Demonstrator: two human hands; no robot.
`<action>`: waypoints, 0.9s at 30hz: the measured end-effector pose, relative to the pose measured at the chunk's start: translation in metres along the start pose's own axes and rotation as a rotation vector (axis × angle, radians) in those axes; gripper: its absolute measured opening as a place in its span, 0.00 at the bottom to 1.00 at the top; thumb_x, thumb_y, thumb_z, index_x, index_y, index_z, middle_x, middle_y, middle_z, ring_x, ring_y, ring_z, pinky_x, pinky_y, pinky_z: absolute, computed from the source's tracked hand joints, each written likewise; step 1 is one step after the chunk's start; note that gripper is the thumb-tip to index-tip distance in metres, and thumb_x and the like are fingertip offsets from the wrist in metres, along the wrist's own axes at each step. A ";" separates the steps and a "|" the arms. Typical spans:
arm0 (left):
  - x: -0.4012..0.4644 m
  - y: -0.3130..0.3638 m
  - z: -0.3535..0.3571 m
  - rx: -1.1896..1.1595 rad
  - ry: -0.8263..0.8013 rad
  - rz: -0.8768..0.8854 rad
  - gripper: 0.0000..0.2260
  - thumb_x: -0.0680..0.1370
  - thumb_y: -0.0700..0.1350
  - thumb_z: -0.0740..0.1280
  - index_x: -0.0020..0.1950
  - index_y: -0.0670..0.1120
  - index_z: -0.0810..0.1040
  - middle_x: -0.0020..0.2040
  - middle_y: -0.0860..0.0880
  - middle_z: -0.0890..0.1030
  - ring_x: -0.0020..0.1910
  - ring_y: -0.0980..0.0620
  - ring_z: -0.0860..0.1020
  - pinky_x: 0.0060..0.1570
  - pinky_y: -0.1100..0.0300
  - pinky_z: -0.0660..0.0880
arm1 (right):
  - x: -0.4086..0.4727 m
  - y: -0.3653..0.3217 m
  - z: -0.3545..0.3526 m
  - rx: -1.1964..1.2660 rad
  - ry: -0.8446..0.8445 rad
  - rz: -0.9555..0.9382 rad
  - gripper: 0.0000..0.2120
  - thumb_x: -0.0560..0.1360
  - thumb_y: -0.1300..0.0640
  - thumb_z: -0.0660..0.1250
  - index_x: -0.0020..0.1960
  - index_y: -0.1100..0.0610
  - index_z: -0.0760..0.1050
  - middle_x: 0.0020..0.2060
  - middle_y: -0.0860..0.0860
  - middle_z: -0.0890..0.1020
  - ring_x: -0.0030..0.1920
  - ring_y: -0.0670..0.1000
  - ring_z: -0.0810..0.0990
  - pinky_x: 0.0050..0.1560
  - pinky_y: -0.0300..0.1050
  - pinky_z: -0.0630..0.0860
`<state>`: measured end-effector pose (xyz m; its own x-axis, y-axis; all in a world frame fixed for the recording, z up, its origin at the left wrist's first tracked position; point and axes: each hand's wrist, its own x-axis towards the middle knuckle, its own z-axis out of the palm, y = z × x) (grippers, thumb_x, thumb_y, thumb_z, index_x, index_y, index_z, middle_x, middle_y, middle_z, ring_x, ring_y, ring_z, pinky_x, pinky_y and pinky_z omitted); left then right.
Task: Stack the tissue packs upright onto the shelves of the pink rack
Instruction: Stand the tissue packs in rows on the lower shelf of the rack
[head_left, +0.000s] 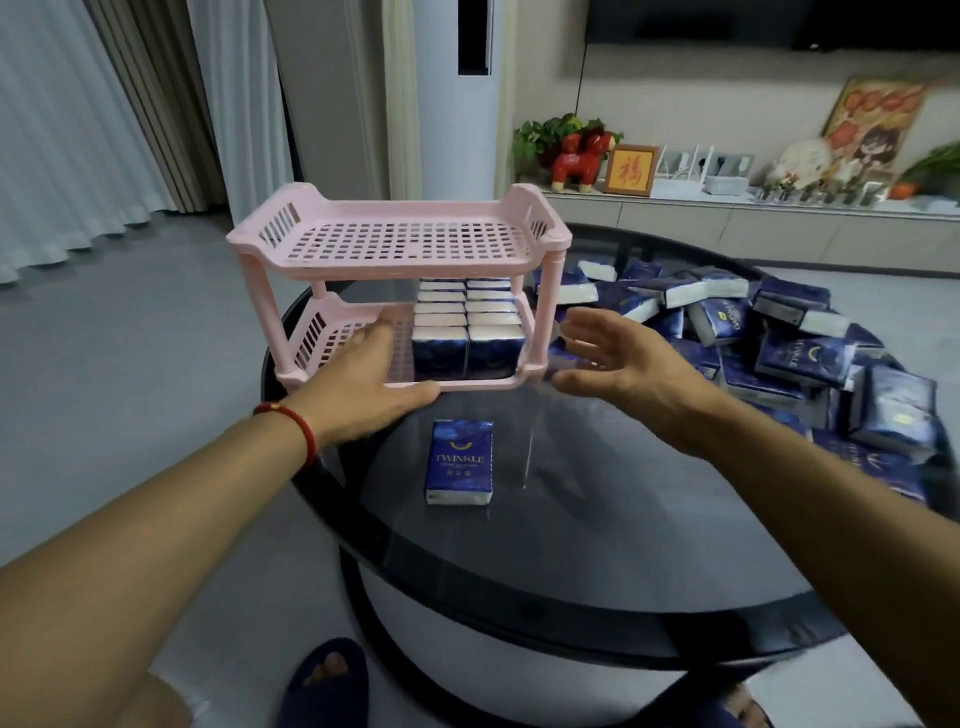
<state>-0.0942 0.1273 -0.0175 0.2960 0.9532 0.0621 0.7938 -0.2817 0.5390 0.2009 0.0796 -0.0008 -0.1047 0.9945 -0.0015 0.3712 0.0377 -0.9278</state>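
A pink two-shelf rack stands on the far left of a round dark glass table. Its top shelf is bare. On the right half of the lower shelf, several blue tissue packs stand upright in two rows. My left hand rests flat on the lower shelf's front edge, just left of those packs, holding nothing. My right hand hovers with fingers spread beside the rack's right front leg. One blue "Twinkle" pack lies flat on the glass in front of the rack.
A big loose heap of blue tissue packs covers the right side of the table. Behind it runs a low cabinet with a red toy horse, plants and frames. Curtains hang at the left. My slippered foot shows below the table.
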 end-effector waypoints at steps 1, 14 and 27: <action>-0.011 0.003 -0.002 0.060 0.003 -0.036 0.46 0.70 0.66 0.70 0.81 0.51 0.56 0.77 0.48 0.68 0.76 0.47 0.67 0.76 0.48 0.65 | -0.011 0.003 -0.005 -0.102 0.064 -0.023 0.35 0.71 0.59 0.79 0.75 0.51 0.69 0.68 0.46 0.78 0.64 0.44 0.78 0.64 0.44 0.77; -0.058 0.093 0.016 0.364 -0.080 -0.169 0.17 0.76 0.54 0.68 0.61 0.49 0.72 0.62 0.45 0.73 0.64 0.41 0.74 0.58 0.47 0.75 | -0.032 0.054 -0.047 -0.959 0.419 -0.043 0.21 0.78 0.45 0.69 0.68 0.50 0.73 0.65 0.50 0.75 0.68 0.57 0.71 0.59 0.56 0.70; -0.044 0.083 0.022 -0.216 -0.069 -0.159 0.36 0.64 0.42 0.82 0.71 0.48 0.75 0.49 0.53 0.80 0.47 0.50 0.82 0.54 0.55 0.80 | -0.052 0.031 -0.039 -0.627 0.260 -0.312 0.26 0.72 0.61 0.78 0.65 0.51 0.71 0.58 0.44 0.75 0.59 0.45 0.75 0.54 0.32 0.75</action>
<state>-0.0302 0.0594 0.0062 0.2180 0.9717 -0.0913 0.7040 -0.0917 0.7042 0.2540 0.0329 -0.0153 -0.0985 0.9168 0.3870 0.8245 0.2930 -0.4841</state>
